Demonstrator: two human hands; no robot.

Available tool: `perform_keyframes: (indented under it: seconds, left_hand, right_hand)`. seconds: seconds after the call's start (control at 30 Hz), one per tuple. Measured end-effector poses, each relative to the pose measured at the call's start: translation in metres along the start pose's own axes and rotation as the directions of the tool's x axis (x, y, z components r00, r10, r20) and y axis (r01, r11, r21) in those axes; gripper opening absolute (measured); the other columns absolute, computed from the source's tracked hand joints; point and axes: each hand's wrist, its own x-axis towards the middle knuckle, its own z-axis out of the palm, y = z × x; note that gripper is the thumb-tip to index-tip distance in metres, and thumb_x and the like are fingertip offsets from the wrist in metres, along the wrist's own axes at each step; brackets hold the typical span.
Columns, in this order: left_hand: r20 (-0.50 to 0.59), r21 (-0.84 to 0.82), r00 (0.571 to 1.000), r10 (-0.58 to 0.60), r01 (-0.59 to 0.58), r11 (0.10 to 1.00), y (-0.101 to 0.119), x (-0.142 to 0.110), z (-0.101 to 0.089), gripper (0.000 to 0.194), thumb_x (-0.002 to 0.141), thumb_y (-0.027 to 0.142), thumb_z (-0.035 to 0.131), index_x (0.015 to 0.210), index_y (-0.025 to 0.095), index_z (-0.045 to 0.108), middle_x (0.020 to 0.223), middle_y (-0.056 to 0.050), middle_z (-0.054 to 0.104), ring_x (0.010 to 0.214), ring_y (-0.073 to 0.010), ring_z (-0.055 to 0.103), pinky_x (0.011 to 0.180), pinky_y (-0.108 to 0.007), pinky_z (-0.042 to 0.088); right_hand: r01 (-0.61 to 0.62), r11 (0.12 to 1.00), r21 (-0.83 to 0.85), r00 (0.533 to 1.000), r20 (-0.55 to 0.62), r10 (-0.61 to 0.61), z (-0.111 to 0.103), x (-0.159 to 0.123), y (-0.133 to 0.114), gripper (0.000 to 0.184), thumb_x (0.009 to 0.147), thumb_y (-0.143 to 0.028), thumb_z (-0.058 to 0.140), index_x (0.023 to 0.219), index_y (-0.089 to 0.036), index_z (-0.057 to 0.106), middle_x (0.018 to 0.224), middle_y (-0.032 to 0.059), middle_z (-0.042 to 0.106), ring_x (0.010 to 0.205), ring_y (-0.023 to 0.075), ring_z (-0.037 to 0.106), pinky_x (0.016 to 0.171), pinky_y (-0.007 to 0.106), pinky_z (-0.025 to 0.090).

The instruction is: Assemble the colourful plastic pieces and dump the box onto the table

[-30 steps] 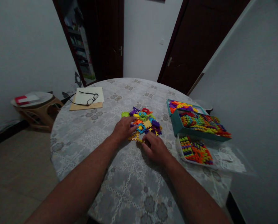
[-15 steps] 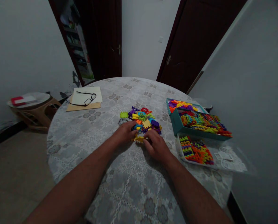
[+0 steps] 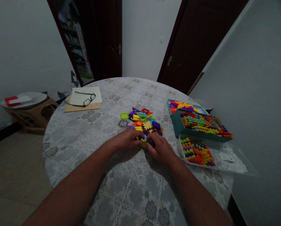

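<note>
The yellow interlocking piece (image 3: 143, 145) sits between 2 hands at the near edge of the colourful pile (image 3: 144, 121), a bit of blue beside it. The left hand (image 3: 130, 139) reaches in from the left, palm down, fingers curled and nearly closed on the piece; the right hand (image 3: 159, 146) mirrors it, thumb and fingers bent in a narrow pinch at its other side. Rightward on the patterned tablecloth (image 3: 131, 188) stand a teal box (image 3: 178, 124) and a clear plastic tub (image 3: 181, 150).
</note>
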Motion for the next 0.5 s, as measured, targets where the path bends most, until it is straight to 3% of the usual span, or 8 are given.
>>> perform_keyframes:
  seconds: [0.13,0.23,0.33,0.4,0.5]
  left_hand:
    - [-0.004,0.029,1.000,-0.011,0.012,0.999,-0.003,0.003,0.001,0.025,0.097,0.019,0.065,0.117,0.021,0.078,0.100,-0.005,0.078,0.089,-0.0195,0.065,0.083,-0.031,0.046]
    - [0.003,0.045,1.000,-0.010,0.010,0.999,-0.001,0.003,0.000,0.024,0.096,0.018,0.065,0.117,0.020,0.078,0.100,-0.005,0.077,0.088,-0.0200,0.064,0.084,-0.033,0.045]
    - [0.017,0.044,1.000,0.014,-0.015,0.999,0.004,0.002,0.000,0.022,0.097,0.019,0.065,0.115,0.020,0.077,0.101,-0.006,0.077,0.089,-0.0206,0.064,0.084,-0.034,0.045]
    - [0.018,0.045,0.999,0.027,-0.027,0.999,0.006,0.001,0.001,0.022,0.097,0.019,0.066,0.115,0.021,0.077,0.102,-0.006,0.077,0.090,-0.0207,0.065,0.085,-0.033,0.046]
    - [0.010,0.064,0.999,0.033,-0.034,0.997,0.006,0.002,0.004,0.023,0.096,0.017,0.066,0.116,0.021,0.076,0.104,-0.006,0.077,0.092,-0.0210,0.066,0.086,-0.033,0.046]
  right_hand:
    - [-0.151,0.989,0.007,0.984,-0.094,0.151,-0.014,0.002,0.011,0.009,0.100,-0.023,0.062,0.109,-0.024,0.066,0.091,0.0015,0.070,0.076,0.0189,0.064,0.074,0.030,0.048]
    - [-0.206,0.971,-0.123,0.962,-0.205,0.178,-0.020,0.002,0.027,0.017,0.099,-0.020,0.058,0.112,-0.023,0.069,0.109,0.0083,0.073,0.098,0.0247,0.070,0.092,0.036,0.054]
    - [-0.201,0.952,-0.229,0.975,-0.141,0.172,-0.014,-0.002,0.039,0.031,0.094,-0.017,0.063,0.124,-0.022,0.070,0.125,0.0129,0.069,0.118,0.0288,0.068,0.104,0.041,0.055]
    - [-0.207,0.945,-0.254,0.978,-0.077,0.194,-0.007,-0.005,0.041,0.035,0.092,-0.017,0.067,0.126,-0.023,0.069,0.131,0.0125,0.065,0.119,0.0282,0.068,0.104,0.040,0.056]
    - [-0.242,0.931,-0.273,0.970,-0.050,0.237,0.000,-0.007,0.041,0.023,0.093,-0.017,0.067,0.115,-0.024,0.071,0.127,0.0102,0.063,0.112,0.0259,0.069,0.101,0.038,0.057]
